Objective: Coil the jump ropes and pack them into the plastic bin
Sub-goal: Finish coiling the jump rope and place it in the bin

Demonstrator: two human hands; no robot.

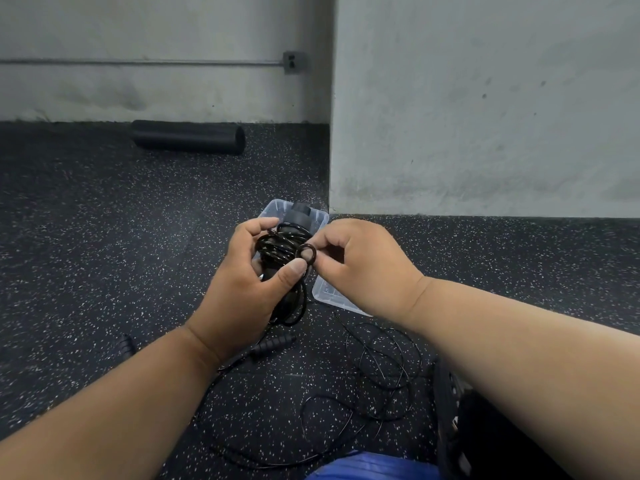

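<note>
Across the whole lower part of the view spreads a dark rubber floor flecked with white, and a grey concrete wall rises behind it from ten o'clock round to three o'clock, with a corner stepping forward just right of centre. On the wall at eleven o'clock sits a grey outlet box with a thin pipe running left from it. A black foam roller lies on the floor against the wall base at eleven o'clock.

At centre, a clear plastic bin rests on the floor, mostly hidden behind the hands; only its far corner and near right corner show. Above it the left hand grips a coiled jump rope, fingers curled round the black handles and the loops wound about them, thumb pressed on the front of the bundle. The right hand pinches a small loop of that rope's cord between thumb and forefinger, just beside the left thumb, its other fingers curled in.

At six o'clock a second jump rope lies loose on the floor in tangled thin black loops, with one ridged handle near the left wrist. A strip of blue cloth shows at the bottom edge, and a dark object at five o'clock is too cut off to identify.
</note>
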